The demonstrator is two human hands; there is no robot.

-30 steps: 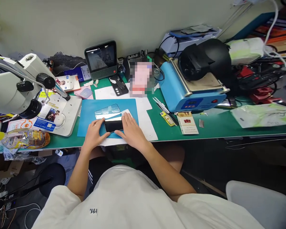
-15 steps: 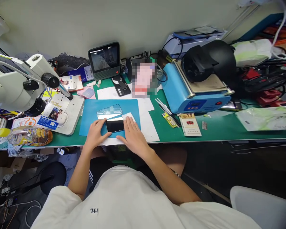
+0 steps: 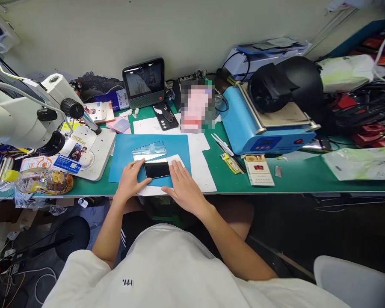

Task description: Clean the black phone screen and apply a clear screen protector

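Observation:
A black phone (image 3: 157,170) lies flat on the blue mat (image 3: 173,145) near the bench's front edge. My left hand (image 3: 130,179) rests at its left end, thumb along the near edge and fingers curved against the side. My right hand (image 3: 183,185) lies flat at its right end, fingers stretched out and touching the phone's edge. A clear screen protector sheet (image 3: 149,149) lies on the mat just behind the phone. White paper (image 3: 201,171) sits under and to the right of the mat.
A white microscope (image 3: 28,115) stands at left, with a plastic bottle (image 3: 40,182) on its side near the edge. A small screen (image 3: 144,82) stands at the back. A blue machine (image 3: 266,128) carries a black helmet (image 3: 285,83). Tweezers (image 3: 223,145) and a cigarette pack (image 3: 259,170) lie at right.
Both hands stay at the phone's ends; the right hand has slid slightly back toward the bench edge. The view has shifted a little.

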